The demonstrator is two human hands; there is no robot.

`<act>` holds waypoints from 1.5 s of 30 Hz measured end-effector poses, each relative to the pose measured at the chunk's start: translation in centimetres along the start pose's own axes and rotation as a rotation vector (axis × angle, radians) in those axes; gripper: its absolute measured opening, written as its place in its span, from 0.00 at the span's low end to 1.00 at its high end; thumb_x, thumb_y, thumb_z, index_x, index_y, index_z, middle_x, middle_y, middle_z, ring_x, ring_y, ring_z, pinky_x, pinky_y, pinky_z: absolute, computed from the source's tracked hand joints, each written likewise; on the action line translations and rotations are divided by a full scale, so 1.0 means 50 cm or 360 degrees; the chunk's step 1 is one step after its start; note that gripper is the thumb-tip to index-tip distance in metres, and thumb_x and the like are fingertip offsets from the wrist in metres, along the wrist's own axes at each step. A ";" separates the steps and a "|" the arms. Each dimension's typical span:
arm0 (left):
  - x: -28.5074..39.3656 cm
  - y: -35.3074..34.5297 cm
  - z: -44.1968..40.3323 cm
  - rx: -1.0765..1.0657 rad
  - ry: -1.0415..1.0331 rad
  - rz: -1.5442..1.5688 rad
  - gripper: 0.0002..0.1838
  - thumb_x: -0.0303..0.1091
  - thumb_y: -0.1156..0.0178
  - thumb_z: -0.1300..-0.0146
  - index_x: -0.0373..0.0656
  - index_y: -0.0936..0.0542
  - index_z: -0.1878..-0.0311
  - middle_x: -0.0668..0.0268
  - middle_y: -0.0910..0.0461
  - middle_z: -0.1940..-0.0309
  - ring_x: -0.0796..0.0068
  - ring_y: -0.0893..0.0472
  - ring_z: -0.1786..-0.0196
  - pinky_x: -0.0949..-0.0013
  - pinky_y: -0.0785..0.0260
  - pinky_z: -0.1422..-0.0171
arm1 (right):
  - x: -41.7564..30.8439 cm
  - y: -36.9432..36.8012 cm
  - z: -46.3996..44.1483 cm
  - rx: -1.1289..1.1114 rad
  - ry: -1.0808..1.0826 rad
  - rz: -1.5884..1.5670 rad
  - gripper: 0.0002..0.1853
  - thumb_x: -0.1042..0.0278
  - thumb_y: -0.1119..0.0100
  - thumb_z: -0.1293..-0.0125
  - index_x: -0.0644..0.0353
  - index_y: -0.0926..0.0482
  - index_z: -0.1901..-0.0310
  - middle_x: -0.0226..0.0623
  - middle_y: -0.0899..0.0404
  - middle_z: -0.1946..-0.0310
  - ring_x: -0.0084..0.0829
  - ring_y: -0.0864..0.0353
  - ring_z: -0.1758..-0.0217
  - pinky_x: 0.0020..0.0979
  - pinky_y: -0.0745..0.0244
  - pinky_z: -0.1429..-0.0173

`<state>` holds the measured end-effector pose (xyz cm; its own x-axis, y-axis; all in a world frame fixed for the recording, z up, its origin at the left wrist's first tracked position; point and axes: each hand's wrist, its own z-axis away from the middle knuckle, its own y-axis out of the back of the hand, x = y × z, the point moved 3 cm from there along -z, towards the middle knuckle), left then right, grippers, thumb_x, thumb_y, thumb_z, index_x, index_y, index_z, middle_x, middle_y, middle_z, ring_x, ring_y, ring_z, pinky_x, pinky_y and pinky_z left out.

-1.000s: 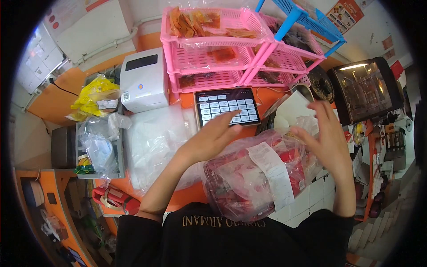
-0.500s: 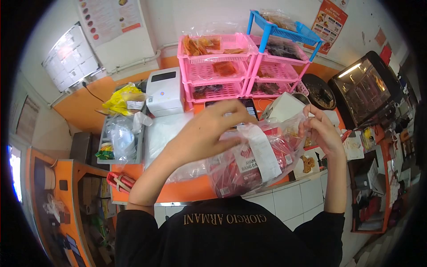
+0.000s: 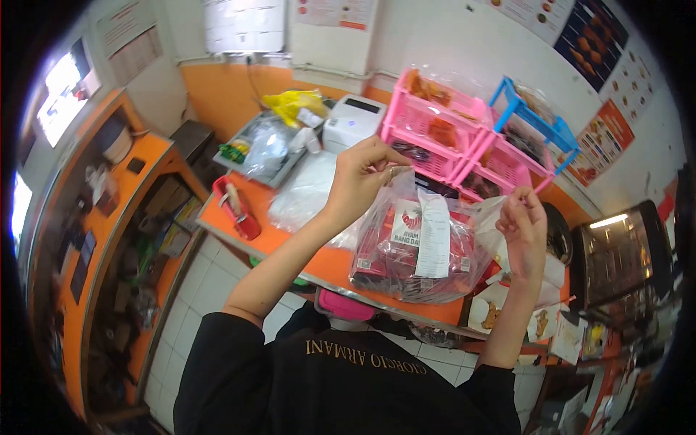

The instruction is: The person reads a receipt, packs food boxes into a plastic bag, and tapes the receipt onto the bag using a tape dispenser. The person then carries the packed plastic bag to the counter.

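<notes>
A clear plastic bag (image 3: 370, 250) with red and white boxes (image 3: 406, 226) inside rests at the front of the orange table. A white paper receipt (image 3: 433, 235) lies over its front. My left hand (image 3: 366, 174) pinches the bag's upper left corner, fingers closed. At the upper right, my right hand (image 3: 523, 225) has its fingers curled round the other corner of the bag, which is pulled out sideways. Behind the bag, a dark tablet is mostly hidden.
Pink baskets (image 3: 435, 156) and a blue rack (image 3: 536, 119) stand behind. Left of them are a white printer (image 3: 354, 123), a grey tray (image 3: 279, 163), plastic sheets (image 3: 304, 196) and a red object (image 3: 235, 209). A glass-fronted oven (image 3: 616, 254) is at the right.
The view has swung toward the left. My left hand has gone from open above the tablet to pinching the bag's corner. My right hand has closed on the other corner, and the bag now stands more upright.
</notes>
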<state>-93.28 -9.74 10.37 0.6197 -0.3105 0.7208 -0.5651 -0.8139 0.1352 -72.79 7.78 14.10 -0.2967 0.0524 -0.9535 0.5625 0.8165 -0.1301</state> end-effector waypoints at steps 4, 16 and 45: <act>0.084 0.108 0.051 0.0200 0.0062 0.0011 0.09 0.16 0.34 0.54 0.38 0.16 0.68 0.72 0.33 0.76 0.87 0.32 0.76 0.82 0.33 0.73 | -0.075 -0.098 0.045 -0.0124 0.0157 -0.0049 0.08 0.71 0.45 0.37 0.57 0.32 0.58 0.21 0.37 0.76 0.13 0.41 0.75 0.19 0.43 0.69; 0.358 0.616 0.320 0.0651 -0.0120 -0.1033 0.10 0.22 0.30 0.65 0.43 0.15 0.74 0.73 0.31 0.82 0.85 0.35 0.80 0.78 0.46 0.77 | -0.053 -0.556 0.087 -0.1076 0.0130 -0.0398 0.21 0.58 0.38 0.39 0.53 0.42 0.60 0.25 0.38 0.77 0.14 0.41 0.81 0.14 0.42 0.79; 0.387 1.749 0.550 0.1674 0.0248 -0.2261 0.08 0.13 0.35 0.57 0.36 0.22 0.76 0.74 0.35 0.76 0.89 0.35 0.76 0.83 0.39 0.75 | 0.244 -2.253 0.029 -0.2876 -0.0577 -0.1125 0.11 0.62 0.42 0.36 0.53 0.30 0.56 0.30 0.28 0.62 0.20 0.27 0.59 0.27 0.29 0.48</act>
<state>-115.71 -100.41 17.44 0.1863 0.8412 0.5076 0.9039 -0.3492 0.2470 -138.66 -84.36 16.72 0.1992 -0.3966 -0.8961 -0.9406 0.1792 -0.2884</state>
